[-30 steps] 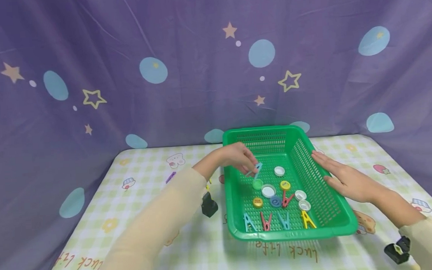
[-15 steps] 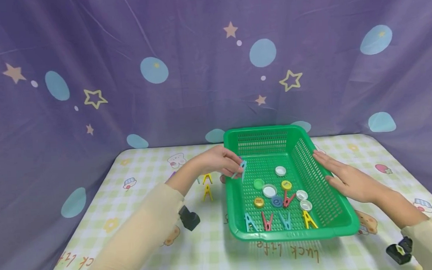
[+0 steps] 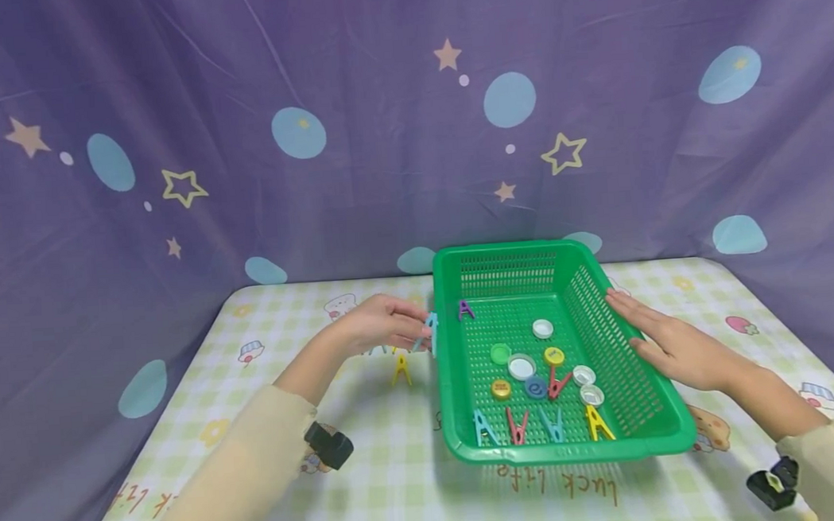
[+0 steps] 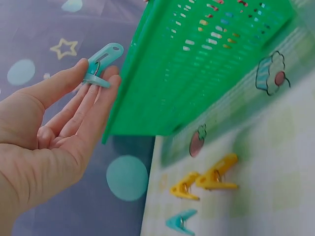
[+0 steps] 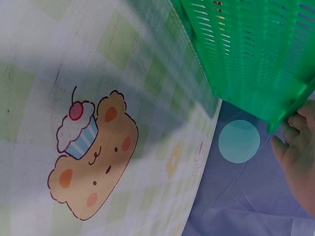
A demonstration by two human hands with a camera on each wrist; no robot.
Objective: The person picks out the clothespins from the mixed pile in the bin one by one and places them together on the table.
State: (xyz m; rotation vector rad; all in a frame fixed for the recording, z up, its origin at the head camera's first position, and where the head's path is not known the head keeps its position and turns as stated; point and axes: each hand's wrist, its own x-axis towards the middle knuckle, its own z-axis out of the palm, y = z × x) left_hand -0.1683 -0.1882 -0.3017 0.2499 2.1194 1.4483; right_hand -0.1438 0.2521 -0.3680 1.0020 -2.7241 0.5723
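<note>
clip (image 3: 430,329) half behind left hand (image 3: 378,325)

The basket (image 3: 634,406) stood on the table (image 3: 402,484), right of its middle and reaching toward the far edge. Bottle caps (image 3: 520,366) lay in the middle of the basket floor, and four clothespins (image 3: 535,425) stood in a row along its near wall. Another clothespin (image 3: 466,309) sat on the basket's left rim near the far corner. The left hand (image 3: 381,326) hovered just outside the left wall, pinching a clothespin (image 3: 430,329) beside the rim. More clothespins (image 3: 400,369) lay on the table below it. The right hand (image 3: 669,345) rested on the basket's right rim.
</note>
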